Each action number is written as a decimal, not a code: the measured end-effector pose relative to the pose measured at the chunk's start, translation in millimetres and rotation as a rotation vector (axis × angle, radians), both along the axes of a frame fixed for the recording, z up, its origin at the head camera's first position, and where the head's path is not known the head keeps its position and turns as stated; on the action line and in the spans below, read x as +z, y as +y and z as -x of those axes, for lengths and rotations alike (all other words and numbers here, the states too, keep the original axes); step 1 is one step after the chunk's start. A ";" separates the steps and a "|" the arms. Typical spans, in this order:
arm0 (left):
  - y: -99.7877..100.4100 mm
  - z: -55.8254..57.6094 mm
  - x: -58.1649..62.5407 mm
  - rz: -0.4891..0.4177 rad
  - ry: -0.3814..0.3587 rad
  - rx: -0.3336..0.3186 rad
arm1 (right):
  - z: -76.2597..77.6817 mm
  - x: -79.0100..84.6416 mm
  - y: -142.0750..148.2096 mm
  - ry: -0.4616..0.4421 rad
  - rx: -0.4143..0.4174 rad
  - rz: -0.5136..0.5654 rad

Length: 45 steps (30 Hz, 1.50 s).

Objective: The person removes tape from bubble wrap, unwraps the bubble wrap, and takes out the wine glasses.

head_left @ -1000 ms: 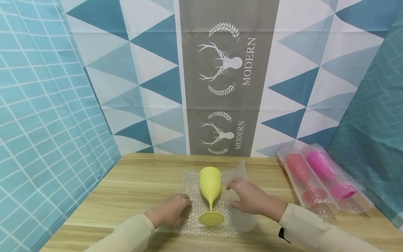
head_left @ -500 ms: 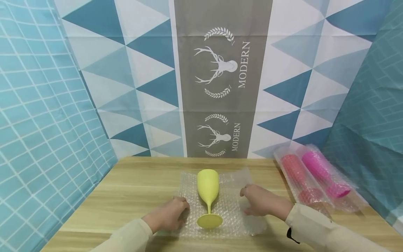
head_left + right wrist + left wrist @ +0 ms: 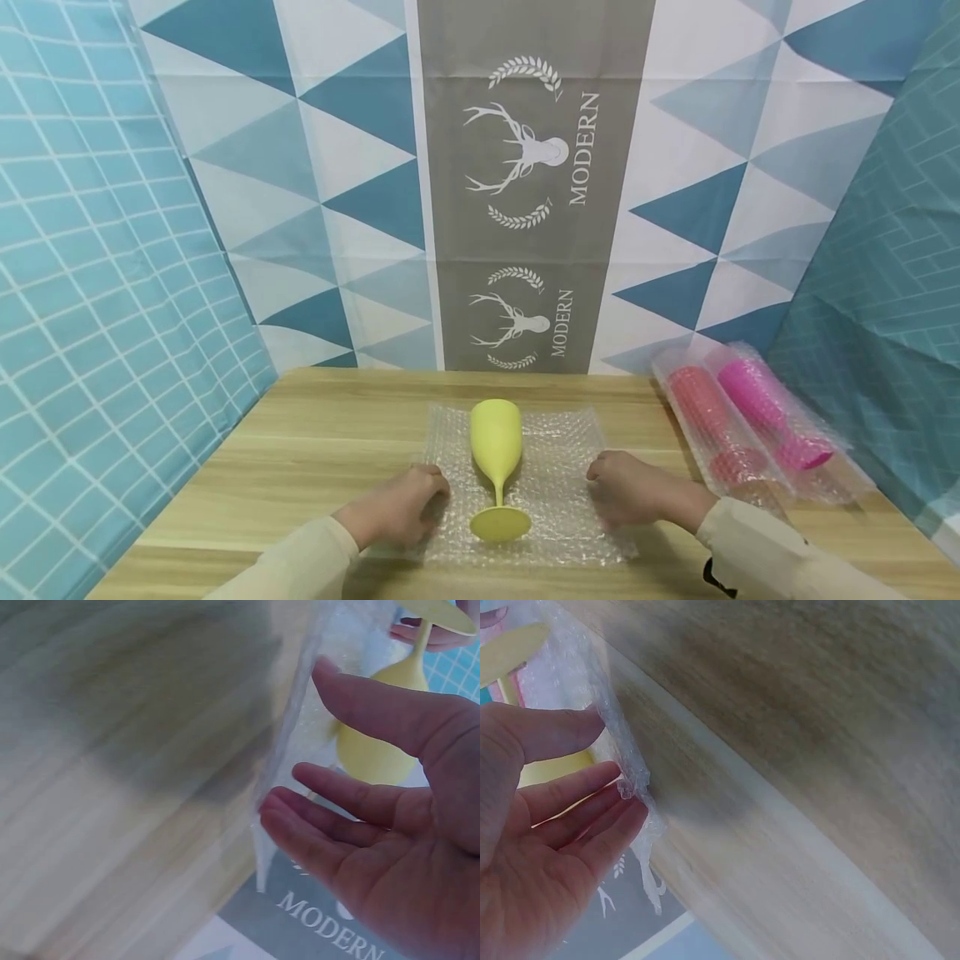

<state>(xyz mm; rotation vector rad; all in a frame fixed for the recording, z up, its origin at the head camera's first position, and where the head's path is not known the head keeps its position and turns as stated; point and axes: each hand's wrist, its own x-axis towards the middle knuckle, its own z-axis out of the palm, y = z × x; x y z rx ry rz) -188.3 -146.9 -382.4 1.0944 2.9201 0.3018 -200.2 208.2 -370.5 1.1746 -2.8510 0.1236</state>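
Observation:
A yellow plastic goblet (image 3: 497,442) lies on a flat sheet of bubble wrap (image 3: 558,475), its bowl toward the back wall and its round foot toward me. My left hand (image 3: 405,504) rests at the sheet's left edge. In the left wrist view, its thumb and fingertips touch the wrap's edge with a gap between them. At the opposite edge is my right hand (image 3: 637,490). The right wrist view shows its relaxed thumb and fingers (image 3: 300,825) against that edge, also spread apart. Neither hand touches the goblet.
At the table's right side lie a red goblet (image 3: 701,400) and a pink goblet (image 3: 753,392), each in bubble wrap. The wooden table (image 3: 300,450) meets a patterned cloth wall (image 3: 375,208) at the back. Tiled-print cloth (image 3: 150,250) hangs on the left.
My right hand has moved right and slightly toward me, away from the goblet. The sheet's raised right side now lies flat. My left hand has stayed nearly in place.

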 end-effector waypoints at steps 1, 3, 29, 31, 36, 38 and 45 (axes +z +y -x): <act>-0.1 -0.2 1.2 -0.005 -0.008 0.000 | 0.1 -1.8 1.6 -0.005 0.007 0.007; -0.6 0.1 2.2 -0.015 -0.009 -0.011 | 0.2 -5.0 4.6 -0.039 0.009 0.041; 3.2 8.0 7.1 0.004 -0.059 -0.029 | -5.6 -16.2 16.4 -0.142 -0.001 0.150; 3.4 8.4 7.5 0.007 -0.063 -0.030 | -5.1 -15.9 15.0 -0.143 0.007 0.158; 5.6 10.1 10.0 0.030 -0.070 -0.026 | -3.8 -16.0 13.0 -0.174 -0.019 0.158; 6.8 11.1 11.1 0.042 -0.068 -0.026 | -3.8 -16.0 12.6 -0.181 -0.027 0.156; 10.9 15.5 13.3 0.075 -0.052 -0.030 | -3.8 -16.2 11.9 -0.167 -0.019 0.151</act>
